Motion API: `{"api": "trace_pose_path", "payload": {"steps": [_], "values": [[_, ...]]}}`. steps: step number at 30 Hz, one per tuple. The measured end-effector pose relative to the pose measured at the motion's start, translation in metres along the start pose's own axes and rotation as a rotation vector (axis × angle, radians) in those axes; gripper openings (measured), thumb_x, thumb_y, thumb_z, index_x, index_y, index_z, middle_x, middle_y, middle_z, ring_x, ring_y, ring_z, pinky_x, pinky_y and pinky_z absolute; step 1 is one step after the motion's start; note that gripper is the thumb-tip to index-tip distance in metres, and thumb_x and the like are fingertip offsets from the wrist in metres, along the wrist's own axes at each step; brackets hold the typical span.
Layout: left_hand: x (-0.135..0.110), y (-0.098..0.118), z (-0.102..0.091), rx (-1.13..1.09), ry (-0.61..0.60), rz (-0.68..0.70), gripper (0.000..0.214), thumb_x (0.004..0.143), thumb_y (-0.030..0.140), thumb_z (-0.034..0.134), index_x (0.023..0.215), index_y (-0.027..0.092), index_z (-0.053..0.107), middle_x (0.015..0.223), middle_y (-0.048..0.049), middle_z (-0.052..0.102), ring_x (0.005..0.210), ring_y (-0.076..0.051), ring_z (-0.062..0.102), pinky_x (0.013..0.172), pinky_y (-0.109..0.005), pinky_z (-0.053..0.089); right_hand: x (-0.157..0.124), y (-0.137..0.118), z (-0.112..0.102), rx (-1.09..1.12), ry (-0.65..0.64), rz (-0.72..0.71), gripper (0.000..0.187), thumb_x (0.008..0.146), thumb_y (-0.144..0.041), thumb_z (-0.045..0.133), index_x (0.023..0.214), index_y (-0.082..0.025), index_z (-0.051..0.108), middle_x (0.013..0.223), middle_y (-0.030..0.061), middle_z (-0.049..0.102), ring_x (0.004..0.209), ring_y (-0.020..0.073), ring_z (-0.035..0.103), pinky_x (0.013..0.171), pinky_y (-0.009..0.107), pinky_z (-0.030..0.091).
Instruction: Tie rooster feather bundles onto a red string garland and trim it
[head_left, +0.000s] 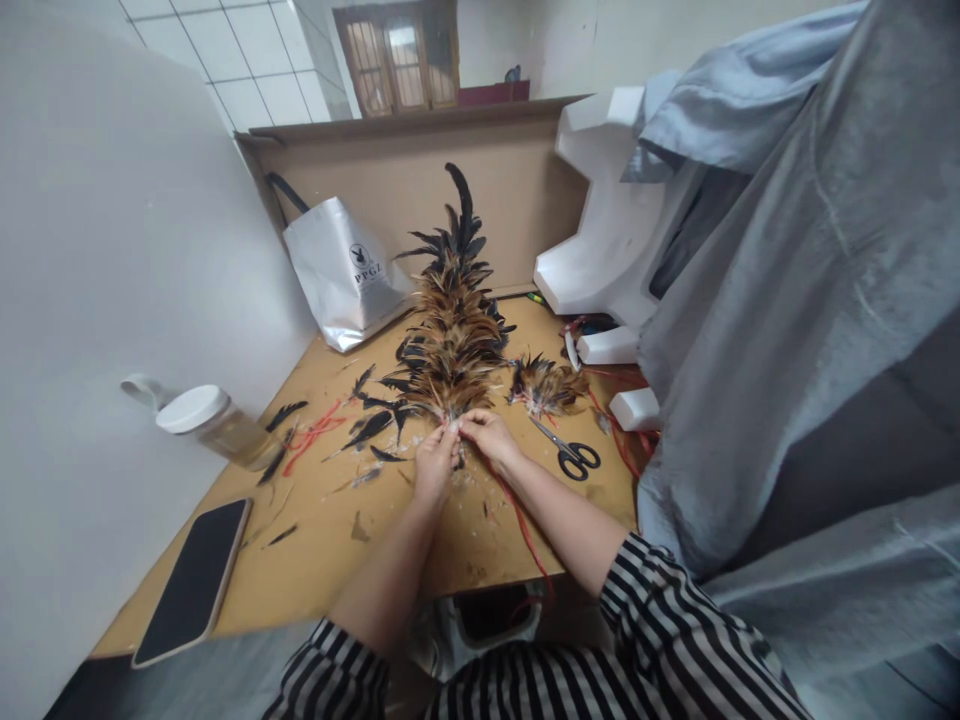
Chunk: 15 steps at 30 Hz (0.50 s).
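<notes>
A long bundle of brown and black feathers [452,320] lies on the wooden table [322,560], tips pointing away from me. My left hand [435,462] and my right hand [487,436] meet at its near end, both with fingers pinched on the feather stems. A red cord [521,525] runs from under my right hand toward the table's near edge. A smaller feather clump [546,387] lies just right of the bundle. Black-handled scissors [570,452] rest to the right of my right hand.
Loose black feathers [373,427] and red cord scraps [311,436] are scattered left. A white-lidded jar [217,424] and a dark phone [193,581] lie at the left. A silver bag [343,272] leans on cardboard behind. White foam [607,240] and grey cloth [795,300] crowd the right.
</notes>
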<state>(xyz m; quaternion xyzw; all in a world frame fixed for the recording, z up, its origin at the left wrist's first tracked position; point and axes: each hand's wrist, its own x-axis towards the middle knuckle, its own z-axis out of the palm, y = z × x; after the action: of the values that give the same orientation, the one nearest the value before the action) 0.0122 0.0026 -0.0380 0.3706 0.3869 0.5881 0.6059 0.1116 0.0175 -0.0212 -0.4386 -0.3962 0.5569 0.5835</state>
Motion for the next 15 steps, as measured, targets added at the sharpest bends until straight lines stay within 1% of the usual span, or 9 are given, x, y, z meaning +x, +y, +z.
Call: {"api": "trace_pose_path", "payload": {"steps": [3, 6, 9, 11, 13, 15], "values": [[0.000, -0.001, 0.000, 0.016, 0.016, 0.012, 0.039, 0.063, 0.047, 0.071, 0.070, 0.012, 0.056, 0.050, 0.0073, 0.039, 0.038, -0.001, 0.027, 0.035, -0.014, 0.016, 0.000, 0.000, 0.001, 0.071, -0.019, 0.046, 0.025, 0.050, -0.032, 0.073, 0.057, -0.015, 0.057, 0.053, -0.0039, 0.058, 0.050, 0.0081, 0.050, 0.058, 0.022, 0.041], [0.001, -0.003, -0.001, 0.037, 0.026, 0.021, 0.040, 0.064, 0.049, 0.070, 0.066, 0.013, 0.052, 0.049, 0.0075, 0.038, 0.038, -0.001, 0.027, 0.036, -0.014, 0.017, -0.001, 0.000, 0.002, 0.105, -0.026, 0.115, 0.031, 0.048, -0.034, 0.076, 0.059, -0.015, 0.054, 0.053, -0.0034, 0.058, 0.050, 0.0086, 0.053, 0.056, 0.023, 0.044], [0.002, -0.004, -0.003, 0.047, 0.030, 0.022, 0.040, 0.065, 0.050, 0.068, 0.067, 0.014, 0.052, 0.046, 0.0080, 0.038, 0.036, -0.002, 0.027, 0.036, -0.015, 0.018, -0.002, -0.002, 0.004, 0.087, -0.015, 0.162, 0.036, 0.048, -0.036, 0.077, 0.065, -0.017, 0.051, 0.054, -0.0031, 0.059, 0.049, 0.0091, 0.054, 0.049, 0.021, 0.044], [0.003, -0.003, -0.004, 0.053, 0.050, 0.028, 0.040, 0.066, 0.051, 0.067, 0.066, 0.014, 0.052, 0.045, 0.0081, 0.038, 0.036, -0.002, 0.027, 0.036, -0.015, 0.018, -0.004, -0.004, 0.003, 0.059, -0.033, 0.177, 0.040, 0.050, -0.039, 0.077, 0.070, -0.018, 0.050, 0.054, -0.0041, 0.059, 0.043, 0.0072, 0.050, 0.040, 0.017, 0.037], [0.003, -0.001, -0.005, 0.063, 0.082, 0.048, 0.038, 0.066, 0.049, 0.067, 0.065, 0.014, 0.052, 0.044, 0.0078, 0.039, 0.036, -0.002, 0.027, 0.036, -0.015, 0.018, -0.006, -0.007, 0.000, 0.019, -0.102, 0.211, 0.040, 0.054, -0.043, 0.074, 0.073, -0.018, 0.049, 0.052, -0.0060, 0.057, 0.034, 0.0036, 0.039, 0.032, 0.015, 0.024], [0.003, 0.001, -0.005, 0.070, 0.108, 0.067, 0.036, 0.066, 0.046, 0.069, 0.064, 0.014, 0.054, 0.044, 0.0076, 0.039, 0.036, -0.002, 0.027, 0.036, -0.015, 0.018, -0.007, -0.011, -0.003, -0.065, -0.186, 0.253, 0.037, 0.059, -0.047, 0.071, 0.068, -0.017, 0.051, 0.045, -0.0081, 0.050, 0.029, 0.0012, 0.026, 0.030, 0.015, 0.012]]}}
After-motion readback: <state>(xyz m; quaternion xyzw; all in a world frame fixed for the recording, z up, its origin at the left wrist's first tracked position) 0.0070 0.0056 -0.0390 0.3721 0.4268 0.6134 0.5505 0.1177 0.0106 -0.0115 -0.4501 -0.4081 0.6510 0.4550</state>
